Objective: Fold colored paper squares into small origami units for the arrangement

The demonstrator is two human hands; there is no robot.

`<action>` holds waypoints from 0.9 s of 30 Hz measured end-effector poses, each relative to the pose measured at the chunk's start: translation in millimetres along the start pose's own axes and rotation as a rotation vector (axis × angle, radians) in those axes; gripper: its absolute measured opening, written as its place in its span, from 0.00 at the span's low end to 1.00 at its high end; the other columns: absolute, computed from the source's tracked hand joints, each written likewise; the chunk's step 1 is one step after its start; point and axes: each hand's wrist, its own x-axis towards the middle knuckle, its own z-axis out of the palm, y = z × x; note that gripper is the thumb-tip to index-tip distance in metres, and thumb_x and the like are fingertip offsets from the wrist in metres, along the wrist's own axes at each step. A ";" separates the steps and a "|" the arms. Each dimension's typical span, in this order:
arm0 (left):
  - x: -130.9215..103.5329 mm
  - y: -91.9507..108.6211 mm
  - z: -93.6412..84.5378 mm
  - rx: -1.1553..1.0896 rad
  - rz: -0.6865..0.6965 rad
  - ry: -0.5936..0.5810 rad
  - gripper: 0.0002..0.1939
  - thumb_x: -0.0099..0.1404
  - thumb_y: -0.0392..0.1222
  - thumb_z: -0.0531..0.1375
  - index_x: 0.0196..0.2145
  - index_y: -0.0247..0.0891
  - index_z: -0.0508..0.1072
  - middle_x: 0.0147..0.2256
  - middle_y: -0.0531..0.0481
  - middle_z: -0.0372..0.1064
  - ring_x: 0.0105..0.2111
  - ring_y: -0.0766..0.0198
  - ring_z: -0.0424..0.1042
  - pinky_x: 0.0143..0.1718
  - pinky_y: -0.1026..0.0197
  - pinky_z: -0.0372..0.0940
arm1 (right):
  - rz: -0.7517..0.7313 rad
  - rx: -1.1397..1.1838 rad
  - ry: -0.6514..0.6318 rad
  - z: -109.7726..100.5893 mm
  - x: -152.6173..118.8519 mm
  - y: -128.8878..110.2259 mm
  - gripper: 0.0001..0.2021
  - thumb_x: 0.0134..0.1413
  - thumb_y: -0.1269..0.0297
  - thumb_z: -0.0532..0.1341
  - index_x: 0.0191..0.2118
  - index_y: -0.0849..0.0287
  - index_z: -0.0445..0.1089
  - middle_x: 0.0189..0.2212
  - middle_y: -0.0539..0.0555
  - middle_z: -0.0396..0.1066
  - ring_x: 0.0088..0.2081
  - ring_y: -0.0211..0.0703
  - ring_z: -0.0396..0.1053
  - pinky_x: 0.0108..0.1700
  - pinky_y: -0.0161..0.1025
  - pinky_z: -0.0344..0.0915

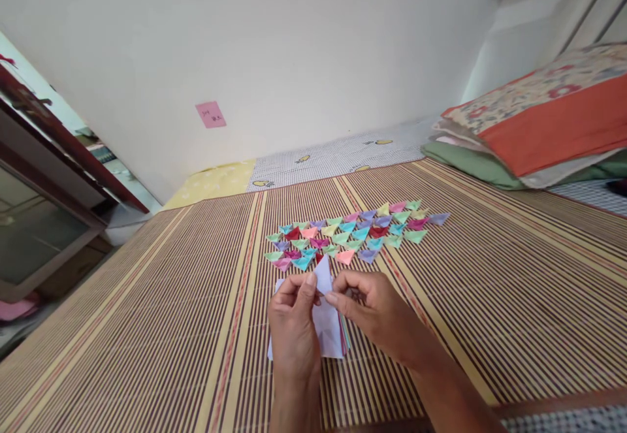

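Closest up there's a bit of checked cloth (568, 420) past the near edge of the striped mat (490, 276), and both forearms come in over that edge. Around the middle, closer to the near edge than the far one, sits a paper stack (329, 338), pale sheet on top, coloured edges peeking out on the right. Just above it is the folded pale paper (323, 275), point facing the far edge. The left hand (296, 312) has it pinched between thumb and fingers, pretty snug. The right hand (368, 299) is at its right side, thumb and curled index nearly together; can't tell if they're really gripping it. Beyond that, rows of folded paper pieces (361, 234) in loads of colours run toward the far right corner, where folded bedding (548, 119) is piled. Yellow cloth (215, 183) and fruit-print cloth (323, 157) line the far edge, then the wall (343, 61) with a pink note (211, 114).
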 end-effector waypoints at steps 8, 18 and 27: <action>2.6 6.6 -2.7 -0.109 -0.097 -0.059 0.20 0.44 0.49 0.81 0.26 0.36 0.80 0.21 0.55 0.68 0.24 0.69 0.65 0.29 0.67 0.64 | -0.108 -0.174 0.059 4.7 -2.6 -1.6 0.13 0.69 0.62 0.58 0.30 0.56 0.65 0.25 0.46 0.62 0.28 0.39 0.61 0.31 0.37 0.56; 4.2 8.7 -4.6 -0.154 -0.207 -0.186 0.19 0.49 0.48 0.80 0.28 0.35 0.80 0.17 0.54 0.71 0.17 0.74 0.60 0.20 0.73 0.55 | -0.059 0.009 0.077 -5.1 1.2 -1.5 0.08 0.68 0.63 0.61 0.36 0.57 0.72 0.28 0.47 0.69 0.30 0.39 0.65 0.33 0.35 0.62; 0.5 13.3 1.4 -0.098 -0.213 -0.197 0.20 0.46 0.50 0.81 0.29 0.35 0.82 0.21 0.49 0.77 0.21 0.69 0.70 0.25 0.70 0.65 | -0.116 -0.028 0.184 0.5 1.2 -5.2 0.05 0.65 0.70 0.59 0.37 0.57 0.72 0.28 0.47 0.71 0.30 0.38 0.68 0.33 0.34 0.64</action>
